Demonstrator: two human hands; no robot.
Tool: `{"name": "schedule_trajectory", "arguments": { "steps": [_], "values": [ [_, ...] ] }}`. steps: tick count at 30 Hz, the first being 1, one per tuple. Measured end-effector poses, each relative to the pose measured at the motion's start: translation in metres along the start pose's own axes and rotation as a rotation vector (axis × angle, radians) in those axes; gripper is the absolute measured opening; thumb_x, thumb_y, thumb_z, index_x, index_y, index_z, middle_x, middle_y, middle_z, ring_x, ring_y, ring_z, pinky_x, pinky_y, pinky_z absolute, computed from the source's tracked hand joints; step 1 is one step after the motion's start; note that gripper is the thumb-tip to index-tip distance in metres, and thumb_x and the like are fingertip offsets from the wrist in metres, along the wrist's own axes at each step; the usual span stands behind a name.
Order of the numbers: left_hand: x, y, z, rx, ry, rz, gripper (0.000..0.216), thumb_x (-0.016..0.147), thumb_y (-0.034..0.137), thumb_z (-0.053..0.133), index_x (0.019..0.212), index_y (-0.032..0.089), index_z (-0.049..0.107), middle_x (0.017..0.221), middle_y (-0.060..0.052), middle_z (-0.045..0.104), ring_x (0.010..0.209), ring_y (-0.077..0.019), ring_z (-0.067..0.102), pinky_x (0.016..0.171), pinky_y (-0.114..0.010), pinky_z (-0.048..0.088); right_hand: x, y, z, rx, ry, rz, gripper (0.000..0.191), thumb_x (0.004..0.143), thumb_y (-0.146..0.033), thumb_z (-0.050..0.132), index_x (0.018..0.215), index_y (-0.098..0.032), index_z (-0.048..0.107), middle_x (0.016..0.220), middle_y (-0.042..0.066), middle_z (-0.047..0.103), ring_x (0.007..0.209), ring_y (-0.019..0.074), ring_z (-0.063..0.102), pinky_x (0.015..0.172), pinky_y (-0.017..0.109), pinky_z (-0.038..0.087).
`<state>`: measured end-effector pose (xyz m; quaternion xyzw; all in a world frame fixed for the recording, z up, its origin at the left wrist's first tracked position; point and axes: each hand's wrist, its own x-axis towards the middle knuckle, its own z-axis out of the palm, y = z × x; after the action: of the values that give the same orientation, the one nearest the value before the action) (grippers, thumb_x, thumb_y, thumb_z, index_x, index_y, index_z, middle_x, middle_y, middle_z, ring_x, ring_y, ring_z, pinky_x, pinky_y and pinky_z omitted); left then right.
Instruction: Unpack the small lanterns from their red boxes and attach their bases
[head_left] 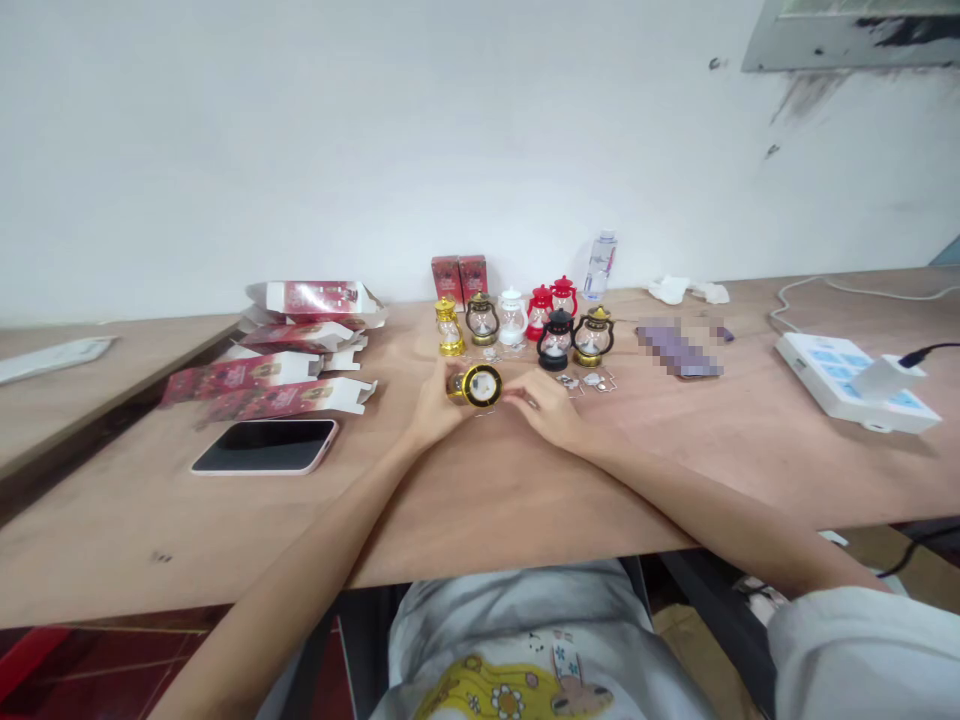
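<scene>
My left hand (437, 405) is closed around a small gold lantern (481, 385), tipped so its round base with a black rim and white centre faces me. At the right edge of that base is my right hand (547, 405), thumb and fingers drawn together; anything between them is too small to make out. Just beyond stand a gold lantern (450, 328), a bronze one (482, 320), a white one (512, 318), two red ones (539, 314), a black one (556, 340) and a black-and-gold one (593, 338). Thin wire handles and small pieces (595, 381) lie in front of them.
Flattened red-and-white boxes (292, 398) pile up at left, behind a phone (265, 447). Two upright red boxes (460, 277) and a clear bottle (601, 266) stand by the wall. Right are crumpled white tissue (669, 289), a blurred purple item (679, 350) and a power strip (832, 375).
</scene>
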<state>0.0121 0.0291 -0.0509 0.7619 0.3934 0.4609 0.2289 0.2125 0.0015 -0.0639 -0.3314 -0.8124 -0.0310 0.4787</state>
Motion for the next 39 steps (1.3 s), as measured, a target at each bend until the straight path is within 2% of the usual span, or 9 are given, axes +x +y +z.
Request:
{"name": "schedule_trajectory", "arguments": {
  "steps": [3,5,7,13,21,27,33,36,39],
  "values": [
    [-0.002,-0.001,0.003,0.023,-0.041,0.026,0.054,0.059,0.033,0.074,0.101,0.021,0.043,0.102,-0.005,0.063,0.092,-0.0227,0.062,0.08,-0.036,0.05,0.001,-0.017,-0.004,0.143,0.266,0.085,0.005,0.085,-0.023,0.06,0.088,-0.02,0.057,0.081,0.001,0.066,0.075,0.0141,0.063,0.071,0.027,0.05],
    [-0.004,0.002,0.006,0.032,-0.079,0.046,0.051,0.062,0.033,0.073,0.102,0.021,0.043,0.104,-0.005,0.063,0.093,-0.0225,0.062,0.08,-0.035,0.05,0.001,-0.025,-0.006,0.177,0.327,0.125,0.007,0.083,-0.023,0.062,0.088,-0.021,0.057,0.081,0.0,0.067,0.076,0.0138,0.065,0.072,0.026,0.052],
    [-0.006,0.007,0.009,0.046,-0.11,0.063,0.048,0.064,0.032,0.071,0.102,0.021,0.044,0.104,-0.005,0.063,0.094,-0.022,0.062,0.08,-0.034,0.05,0.001,-0.029,-0.007,0.165,0.326,0.109,0.007,0.083,-0.022,0.062,0.088,-0.022,0.058,0.081,0.0,0.067,0.076,0.0137,0.065,0.071,0.026,0.052],
    [-0.008,0.016,0.012,0.08,-0.11,0.057,0.048,0.064,0.031,0.07,0.102,0.02,0.043,0.106,-0.006,0.063,0.094,-0.0219,0.063,0.079,-0.033,0.051,0.002,-0.022,-0.006,0.062,0.246,-0.13,0.009,0.086,-0.014,0.055,0.09,-0.021,0.057,0.082,0.004,0.065,0.081,0.0163,0.061,0.073,0.03,0.052],
    [-0.005,0.013,0.009,0.057,-0.052,0.056,0.048,0.063,0.03,0.07,0.102,0.021,0.044,0.104,-0.006,0.063,0.094,-0.0227,0.062,0.082,-0.037,0.051,0.005,-0.014,-0.01,0.046,0.293,-0.003,0.009,0.087,-0.017,0.054,0.093,-0.021,0.057,0.085,0.004,0.064,0.084,0.0178,0.057,0.077,0.034,0.048],
    [0.001,0.006,0.002,0.095,0.057,0.02,0.052,0.057,0.027,0.073,0.099,0.02,0.044,0.102,-0.006,0.063,0.094,-0.0231,0.062,0.081,-0.036,0.051,0.007,0.013,-0.013,-0.088,0.004,0.275,0.007,0.08,-0.014,0.057,0.08,-0.021,0.058,0.083,0.004,0.063,0.086,0.0207,0.056,0.08,0.036,0.044],
    [0.002,0.002,-0.001,0.131,0.06,0.01,0.048,0.059,0.028,0.07,0.099,0.02,0.044,0.099,-0.005,0.064,0.092,-0.022,0.063,0.081,-0.035,0.051,0.007,0.01,-0.015,-0.27,-0.376,0.275,0.011,0.073,-0.011,0.061,0.081,-0.019,0.062,0.082,0.006,0.062,0.091,0.0231,0.053,0.082,0.036,0.037],
    [0.002,0.003,0.0,0.131,0.037,0.0,0.05,0.059,0.028,0.071,0.1,0.019,0.044,0.101,-0.005,0.064,0.094,-0.0216,0.062,0.081,-0.034,0.051,0.007,0.009,-0.015,-0.297,-0.423,0.293,0.012,0.074,-0.011,0.061,0.083,-0.019,0.063,0.082,0.007,0.062,0.09,0.0231,0.053,0.08,0.035,0.037],
    [0.002,0.003,0.001,0.131,0.03,-0.002,0.05,0.058,0.027,0.072,0.099,0.019,0.044,0.102,-0.005,0.063,0.096,-0.0216,0.061,0.083,-0.034,0.05,0.007,0.011,-0.014,-0.236,-0.379,0.293,0.015,0.074,-0.008,0.062,0.084,-0.019,0.062,0.077,0.005,0.063,0.086,0.0224,0.053,0.077,0.034,0.039]
  ]
}}
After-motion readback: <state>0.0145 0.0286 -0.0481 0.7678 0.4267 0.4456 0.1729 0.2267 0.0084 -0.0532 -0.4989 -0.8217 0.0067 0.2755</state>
